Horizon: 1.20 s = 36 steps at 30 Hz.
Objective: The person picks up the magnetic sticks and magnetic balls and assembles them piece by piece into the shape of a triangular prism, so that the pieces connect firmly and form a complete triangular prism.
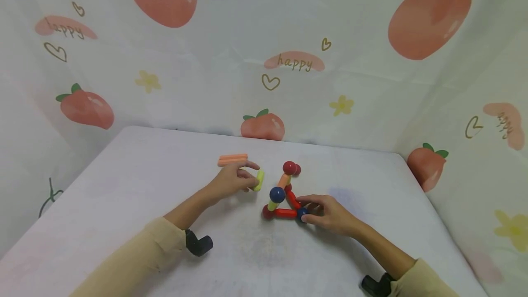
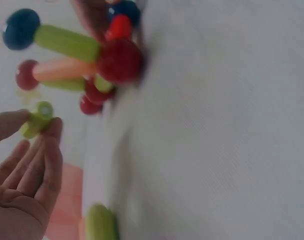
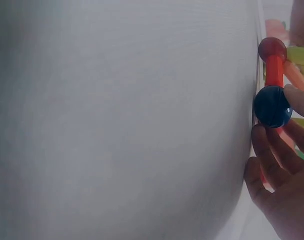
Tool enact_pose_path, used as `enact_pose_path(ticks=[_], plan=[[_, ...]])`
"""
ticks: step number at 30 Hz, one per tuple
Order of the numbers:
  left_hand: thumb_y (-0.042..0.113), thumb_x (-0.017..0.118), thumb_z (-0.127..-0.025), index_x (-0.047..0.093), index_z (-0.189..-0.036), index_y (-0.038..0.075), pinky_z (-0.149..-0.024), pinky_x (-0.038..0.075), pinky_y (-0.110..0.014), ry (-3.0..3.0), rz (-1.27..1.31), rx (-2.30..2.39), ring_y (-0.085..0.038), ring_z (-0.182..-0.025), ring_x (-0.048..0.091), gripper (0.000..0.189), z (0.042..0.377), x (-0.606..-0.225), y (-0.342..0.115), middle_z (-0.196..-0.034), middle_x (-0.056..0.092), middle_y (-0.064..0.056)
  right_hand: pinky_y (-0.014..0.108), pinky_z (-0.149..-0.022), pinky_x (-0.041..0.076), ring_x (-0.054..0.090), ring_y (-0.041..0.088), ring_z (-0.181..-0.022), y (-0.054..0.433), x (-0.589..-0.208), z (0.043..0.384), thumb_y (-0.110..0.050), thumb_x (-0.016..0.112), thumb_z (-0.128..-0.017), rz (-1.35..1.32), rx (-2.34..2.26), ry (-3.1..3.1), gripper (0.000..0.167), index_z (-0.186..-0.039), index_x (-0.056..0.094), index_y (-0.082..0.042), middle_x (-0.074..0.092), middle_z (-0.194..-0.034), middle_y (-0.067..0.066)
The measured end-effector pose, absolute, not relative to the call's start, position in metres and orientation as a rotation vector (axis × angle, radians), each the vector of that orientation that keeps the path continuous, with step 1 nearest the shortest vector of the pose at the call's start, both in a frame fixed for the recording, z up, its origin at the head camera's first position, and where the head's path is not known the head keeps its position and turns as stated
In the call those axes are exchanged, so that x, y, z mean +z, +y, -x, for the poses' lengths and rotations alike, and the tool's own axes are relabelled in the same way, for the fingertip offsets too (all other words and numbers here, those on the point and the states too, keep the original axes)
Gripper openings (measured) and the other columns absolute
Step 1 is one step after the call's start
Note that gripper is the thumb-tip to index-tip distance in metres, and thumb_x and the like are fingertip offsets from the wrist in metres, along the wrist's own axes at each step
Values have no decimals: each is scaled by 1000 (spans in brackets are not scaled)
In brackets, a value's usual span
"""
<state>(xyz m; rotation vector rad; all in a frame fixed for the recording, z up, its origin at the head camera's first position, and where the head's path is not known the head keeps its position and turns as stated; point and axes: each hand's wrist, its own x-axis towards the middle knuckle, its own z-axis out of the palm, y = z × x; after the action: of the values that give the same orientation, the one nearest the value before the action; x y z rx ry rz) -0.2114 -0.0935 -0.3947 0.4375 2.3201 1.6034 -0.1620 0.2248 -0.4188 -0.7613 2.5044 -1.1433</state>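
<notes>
Yellow-green rod [image 1: 259, 180] in left grip [image 1: 231, 181]

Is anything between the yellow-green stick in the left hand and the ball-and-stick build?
Nothing visible: in the head view, only tabletop shows between the stick, held by the left hand, and the build. The right hand pinches a blue ball opposite.

Wears plain beige sleeves [image 1: 134, 255], softly creased, with a stubby, black, elbow-shaped camera [image 1: 200, 244] just beside each cuff [image 1: 175, 232].
</notes>
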Motion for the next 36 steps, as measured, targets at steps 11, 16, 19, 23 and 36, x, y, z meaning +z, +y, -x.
enact_pose_path(ticks=[11, 16, 19, 23, 36], plan=[[20, 70, -93, 59, -130, 8, -89, 56, -37, 1941, -424, 1810, -26, -94, 73, 40, 209, -375, -56, -102, 75, -12, 26, -84, 54, 66, 20, -100, 224, -419, 162, -22, 73, -92, 775, -1149, 2502, 48, -134, 61, -3, 66, -125, 11], [22, 71, -93, 62, -126, 7, -87, 57, -37, 1975, -362, 1735, -25, -97, 72, 37, 208, -370, -50, -106, 74, -11, 25, -84, 54, 66, 20, -100, 225, -419, 162, -22, 73, -91, 778, -1141, 2509, 48, -134, 61, -3, 66, -126, 12], [24, 72, -92, 63, -125, 6, -86, 57, -36, 2033, -301, 1693, -24, -96, 72, 38, 208, -368, -48, -105, 73, -9, 24, -84, 54, 66, 20, -101, 225, -419, 163, -23, 73, -91, 772, -1135, 2507, 48, -134, 61, -4, 66, -127, 12], [25, 72, -92, 63, -125, 7, -87, 57, -37, 2051, -276, 1690, -24, -96, 72, 39, 209, -369, -47, -105, 73, -9, 24, -84, 54, 66, 20, -101, 225, -419, 163, -23, 73, -91, 766, -1146, 2500, 49, -135, 60, -4, 66, -127, 12], [7, 68, -88, 47, -140, 10, -77, 56, -32, 2206, -627, 1288, -20, -90, 64, 56, 197, -405, -69, -105, 65, -3, 24, -80, 55, 66, 15, -92, 224, -418, 162, -21, 74, -91, 769, -1127, 2513, 48, -134, 61, -3, 67, -122, 11]])
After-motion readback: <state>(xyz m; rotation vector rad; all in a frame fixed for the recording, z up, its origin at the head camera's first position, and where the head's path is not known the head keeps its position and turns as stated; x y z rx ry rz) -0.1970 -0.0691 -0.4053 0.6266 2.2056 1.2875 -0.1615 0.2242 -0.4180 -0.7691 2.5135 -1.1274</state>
